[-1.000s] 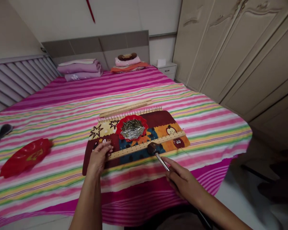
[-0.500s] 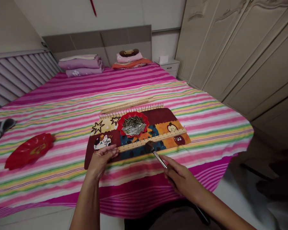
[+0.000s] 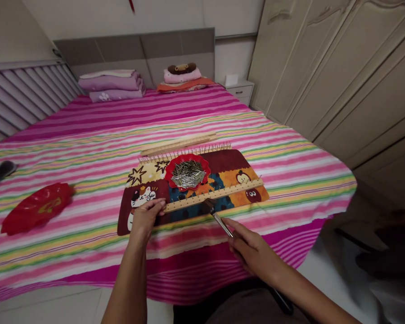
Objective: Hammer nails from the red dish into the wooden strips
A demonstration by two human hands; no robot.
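My left hand (image 3: 147,215) pinches the left end of a wooden strip (image 3: 219,194) lying across a colourful cartoon mat (image 3: 124,220). Small dark dots run along the strip, and a thin nail stands at its far right end. In my right hand (image 3: 251,247) is a hammer (image 3: 222,223) with a dark head, a silver shaft and a black handle end. Its head is at the strip's near edge, around the middle; whether it touches cannot be made out. Just beyond the strip, a red scalloped dish (image 3: 168,177) holds a heap of nails (image 3: 189,174).
Behind the dish lies a wooden strip with a row of upright nails (image 3: 185,152), with more wooden strips (image 3: 178,144) beyond it. A red plate (image 3: 37,209) sits on the striped bed (image 3: 94,180) at left. Folded bedding (image 3: 111,85) is near the headboard; a wardrobe (image 3: 310,58) stands right.
The camera view has tilted slightly downward. Both hands keep their grips, and the hammer head stays by the middle of the strip, with barely any movement.
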